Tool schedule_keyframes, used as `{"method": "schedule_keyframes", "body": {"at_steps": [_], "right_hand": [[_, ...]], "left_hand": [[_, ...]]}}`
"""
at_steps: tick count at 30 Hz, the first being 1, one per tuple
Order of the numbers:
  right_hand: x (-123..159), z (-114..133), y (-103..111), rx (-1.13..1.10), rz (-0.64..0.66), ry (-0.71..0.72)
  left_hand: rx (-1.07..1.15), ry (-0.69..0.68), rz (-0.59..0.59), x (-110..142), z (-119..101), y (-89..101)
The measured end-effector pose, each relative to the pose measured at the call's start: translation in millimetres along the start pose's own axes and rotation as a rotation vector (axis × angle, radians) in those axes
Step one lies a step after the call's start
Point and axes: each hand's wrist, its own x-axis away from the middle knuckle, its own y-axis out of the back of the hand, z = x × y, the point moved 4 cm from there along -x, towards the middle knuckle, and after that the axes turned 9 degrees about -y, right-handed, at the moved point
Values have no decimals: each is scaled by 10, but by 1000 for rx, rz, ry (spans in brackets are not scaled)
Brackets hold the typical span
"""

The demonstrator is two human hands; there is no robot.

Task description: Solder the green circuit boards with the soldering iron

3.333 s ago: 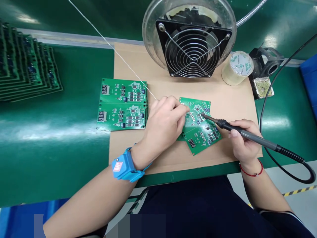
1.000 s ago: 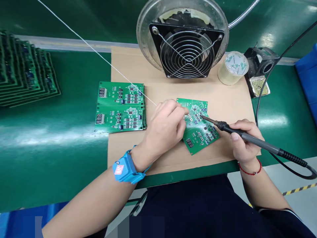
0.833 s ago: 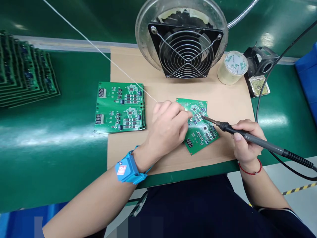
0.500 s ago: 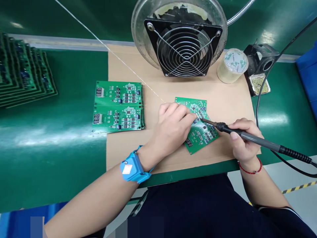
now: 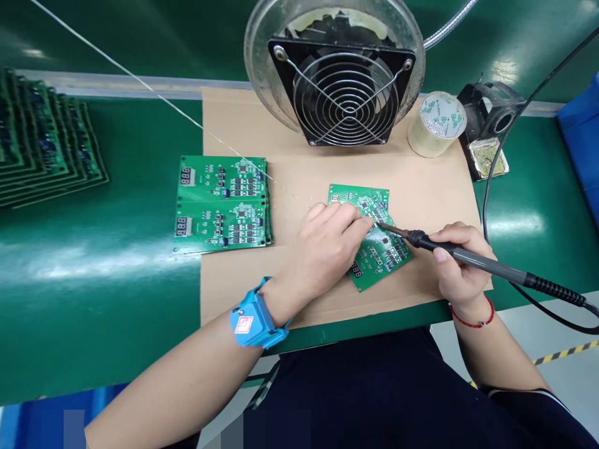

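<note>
My right hand (image 5: 463,262) grips a soldering iron (image 5: 486,264) by its grey and black handle. The iron's tip meets small parts of a green circuit board (image 5: 378,265) that lies askew on the cardboard, a second board section showing behind it at another angle. My left hand (image 5: 330,249) is closed over the left side of the boards, its fingertips close to the iron's tip. A thin solder wire (image 5: 159,96) runs down from the upper left into those fingers, which hide its end. A blue wrist strap (image 5: 255,321) circles my left wrist.
Left of my hand lies a pile of circuit boards (image 5: 222,202); more boards (image 5: 51,143) stand stacked at far left. A fan (image 5: 349,93) overhangs the cardboard (image 5: 299,168). A tape roll (image 5: 436,125) and an iron stand (image 5: 489,118) are at right, near the iron's cable (image 5: 487,193).
The solder wire has swung left and lower across the view. Both hands and the soldering iron stay nearly in place, and the camera view has shifted slightly.
</note>
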Motion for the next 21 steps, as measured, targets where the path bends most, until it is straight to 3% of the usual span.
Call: {"method": "schedule_keyframes", "body": {"at_steps": [6, 11, 17, 21], "right_hand": [[11, -5, 12, -18, -23, 8], [24, -22, 34, 5, -51, -10], [18, -30, 47, -1, -76, 1], [15, -43, 62, -18, -99, 18]], "left_hand": [[104, 113, 35, 52, 4, -14], [359, 171, 81, 66, -30, 12], [318, -22, 354, 42, -366, 11], [210, -81, 390, 49, -488, -17]]}}
